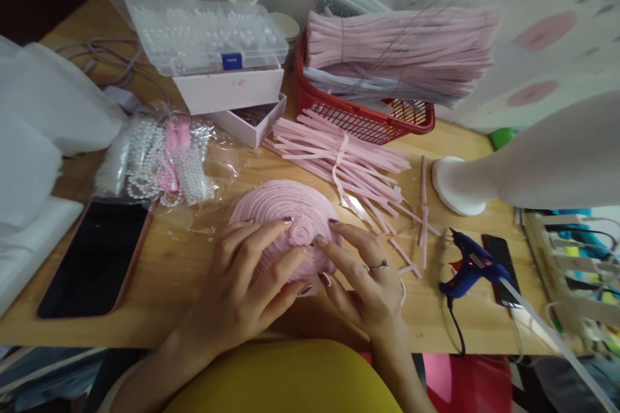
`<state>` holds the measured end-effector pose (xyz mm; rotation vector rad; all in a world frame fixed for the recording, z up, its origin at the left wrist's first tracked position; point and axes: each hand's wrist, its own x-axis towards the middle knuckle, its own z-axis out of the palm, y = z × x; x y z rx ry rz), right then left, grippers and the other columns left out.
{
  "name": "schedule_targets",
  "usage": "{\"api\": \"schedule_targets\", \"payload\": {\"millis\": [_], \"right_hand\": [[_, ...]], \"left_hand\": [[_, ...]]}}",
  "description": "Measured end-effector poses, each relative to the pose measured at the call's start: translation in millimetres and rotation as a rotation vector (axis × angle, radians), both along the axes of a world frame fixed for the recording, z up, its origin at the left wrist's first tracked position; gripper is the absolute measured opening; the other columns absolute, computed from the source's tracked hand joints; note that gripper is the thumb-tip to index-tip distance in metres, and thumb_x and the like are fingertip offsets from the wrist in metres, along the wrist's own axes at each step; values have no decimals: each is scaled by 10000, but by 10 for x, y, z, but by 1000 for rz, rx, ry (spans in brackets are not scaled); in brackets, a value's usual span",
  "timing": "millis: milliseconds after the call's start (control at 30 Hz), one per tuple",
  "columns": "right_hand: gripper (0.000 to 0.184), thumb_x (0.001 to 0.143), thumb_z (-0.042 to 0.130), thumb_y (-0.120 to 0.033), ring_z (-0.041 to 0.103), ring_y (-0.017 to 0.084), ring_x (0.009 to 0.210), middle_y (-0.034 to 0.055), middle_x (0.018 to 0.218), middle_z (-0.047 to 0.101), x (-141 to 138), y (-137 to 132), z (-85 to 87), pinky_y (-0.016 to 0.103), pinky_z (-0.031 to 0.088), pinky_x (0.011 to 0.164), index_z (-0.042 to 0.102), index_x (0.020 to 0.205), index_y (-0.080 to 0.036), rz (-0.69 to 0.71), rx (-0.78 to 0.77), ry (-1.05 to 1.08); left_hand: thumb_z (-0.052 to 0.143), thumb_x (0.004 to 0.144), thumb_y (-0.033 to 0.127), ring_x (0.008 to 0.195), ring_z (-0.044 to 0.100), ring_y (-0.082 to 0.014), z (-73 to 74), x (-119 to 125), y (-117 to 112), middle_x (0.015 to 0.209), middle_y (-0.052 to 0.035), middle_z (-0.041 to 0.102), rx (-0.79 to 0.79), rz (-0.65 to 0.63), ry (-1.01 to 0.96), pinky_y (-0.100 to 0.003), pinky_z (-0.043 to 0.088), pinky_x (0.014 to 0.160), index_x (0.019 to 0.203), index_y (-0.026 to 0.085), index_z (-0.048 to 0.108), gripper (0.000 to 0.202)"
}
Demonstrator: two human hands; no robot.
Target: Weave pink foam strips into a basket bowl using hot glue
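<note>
A domed pink disc (283, 197), coiled in a spiral from fuzzy pipe cleaners, lies on the wooden table in front of me. My left hand (247, 271) rests on its left and near side, fingers spread, fingertips by the raised coil at the centre. From the right, my right hand (368, 271) touches the disc with its fingers apart, a ring on one of them. Neither hand grips anything. Behind the disc lies a tied bundle of pink pipe cleaners (334, 158); a few short pieces (404, 255) are scattered to the right.
At the right, a blue glue gun (469, 264) lies against a dark phone (502, 271). A larger phone (99, 258) and bagged pearl strings (155, 158) are on the left. Behind stand a bead box (208, 35) and a red basket (349, 117). A white stand (458, 184) rises at right.
</note>
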<state>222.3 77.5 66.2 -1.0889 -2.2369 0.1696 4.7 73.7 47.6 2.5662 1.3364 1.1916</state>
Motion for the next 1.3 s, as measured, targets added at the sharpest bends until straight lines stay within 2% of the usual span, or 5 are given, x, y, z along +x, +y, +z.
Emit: {"api": "schedule_targets", "payload": {"millis": [300,533,900,1167,1300], "right_hand": [[432,889,540,-36,666,252,1123,122,1213,671,61,-39,15,440,594,893,617,1273,-217,-32,-7,123],[373,906,609,-182,612,288,1140,152,1280,599,-76,-60,-1,478,575,871,591,1278,-206,-55,-21,96],[339,933,595,-146,597,272,1099,147,1212,614,-109,7,-11,458,553,878,565,1267,-192,-79,-45,95],[387,932,543,-118,676,245,1078,111,1170,704,-92,6,-7,418,584,873,529,1309,-207,-123,-93,226],[485,928,551,-172,645,266,1169,113,1232,692,-78,-39,-56,451,567,932,479,1406,-201,-96,-71,299]], "left_hand": [[681,901,248,1186,565,-286,25,4,-13,1291,-147,599,-21,-2,3,-463,474,1047,1187,161,624,305],[642,913,223,1174,543,-290,31,26,-3,1297,-145,581,-18,15,14,-481,489,1019,1203,175,615,296],[682,901,224,1188,553,-276,33,-4,18,1314,-129,579,-38,-15,-6,-471,490,1030,1213,205,632,316],[740,853,153,1163,580,-239,98,-33,19,1238,-89,608,-77,-64,-105,-481,527,1011,1049,228,615,244],[774,834,163,1027,618,-183,192,-74,-25,990,-2,673,-107,-60,-215,-460,519,1031,847,248,615,181]]}}
